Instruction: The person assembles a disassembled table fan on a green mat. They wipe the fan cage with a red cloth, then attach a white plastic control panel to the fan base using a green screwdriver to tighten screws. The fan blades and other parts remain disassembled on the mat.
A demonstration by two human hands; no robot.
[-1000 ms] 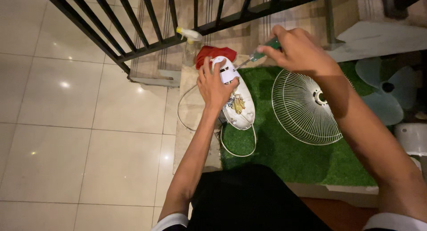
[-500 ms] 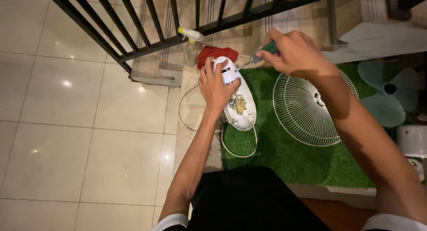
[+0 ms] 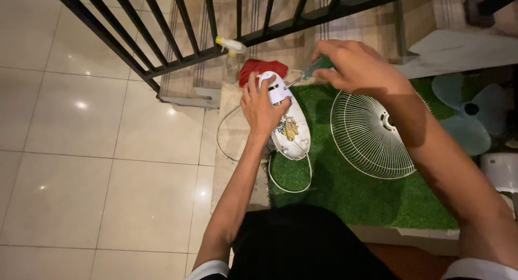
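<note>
A pale tiled floor (image 3: 97, 150) meets a green turf mat (image 3: 345, 193) under a black railing (image 3: 178, 37), with a wire fan guard (image 3: 367, 134) and fan blade (image 3: 469, 118) lying on the mat. The white fan housing (image 3: 294, 131), opened to show its wiring, sits at the mat's left edge, and the left hand (image 3: 261, 107) stays spread over its top. The right hand (image 3: 359, 67), closed around a green-handled screwdriver (image 3: 310, 72), has dipped slightly over the last second, so the tip now sits at the housing's upper end, which suggests a screw is being worked.
</note>
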